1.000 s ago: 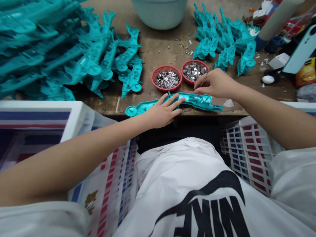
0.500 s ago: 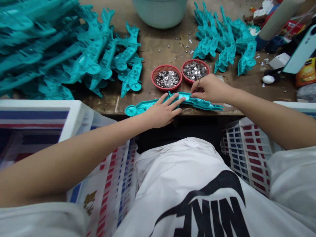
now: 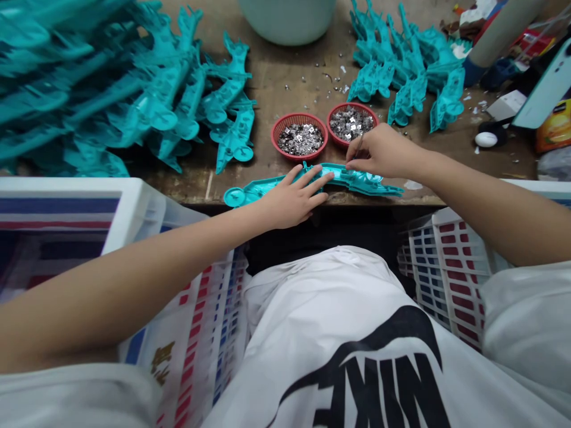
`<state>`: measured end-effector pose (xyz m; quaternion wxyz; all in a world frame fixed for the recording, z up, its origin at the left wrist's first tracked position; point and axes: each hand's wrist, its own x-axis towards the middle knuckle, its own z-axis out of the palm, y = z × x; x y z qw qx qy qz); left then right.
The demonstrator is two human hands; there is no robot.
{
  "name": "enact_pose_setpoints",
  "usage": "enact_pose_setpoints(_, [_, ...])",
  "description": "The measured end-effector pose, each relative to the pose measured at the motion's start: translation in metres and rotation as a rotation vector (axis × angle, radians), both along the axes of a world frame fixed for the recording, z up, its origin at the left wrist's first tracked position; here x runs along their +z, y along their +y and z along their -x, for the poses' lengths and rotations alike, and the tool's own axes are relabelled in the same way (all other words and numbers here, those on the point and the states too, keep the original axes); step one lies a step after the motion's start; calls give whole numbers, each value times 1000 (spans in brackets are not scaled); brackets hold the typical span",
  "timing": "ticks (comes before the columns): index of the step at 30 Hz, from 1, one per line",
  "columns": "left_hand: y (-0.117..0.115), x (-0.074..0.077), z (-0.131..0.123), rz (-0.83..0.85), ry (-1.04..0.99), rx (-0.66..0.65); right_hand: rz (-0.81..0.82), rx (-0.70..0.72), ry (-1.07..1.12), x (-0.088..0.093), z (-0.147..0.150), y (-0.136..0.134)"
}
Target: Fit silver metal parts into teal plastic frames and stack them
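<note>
A long turquoise plastic part lies along the table's front edge. My left hand rests on its middle with the fingers spread flat. Over the right half of the part, my right hand is closed in a pinch around a thin dark tool, whose kind I cannot make out. The fingertips hide the spot where they meet the part. Just behind stand two small red baskets, the left one and the right one, both holding small shiny metal pieces.
A large heap of turquoise parts covers the table's left side. A smaller group lies at the back right. A pale green tub stands at the back. White crates flank my body. A phone leans at the right.
My right hand has shifted very slightly along the turquoise part, still pinching. My left hand stays spread on it. The whole view has moved a little.
</note>
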<state>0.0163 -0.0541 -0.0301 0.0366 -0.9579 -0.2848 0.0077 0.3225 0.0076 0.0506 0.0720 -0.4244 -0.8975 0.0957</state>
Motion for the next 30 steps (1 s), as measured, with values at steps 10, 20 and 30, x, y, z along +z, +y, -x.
enact_pose_setpoints(10, [0,0,1,-19,42,-5,2,30,56,-4,-11,9])
enact_pose_setpoints(20, [-1,1,-1,5,-16,12,21,27,170,3,-11,3])
enact_pose_setpoints(30, [1,-4,2,-16,-23,-16,37,23,222,12,-12,0])
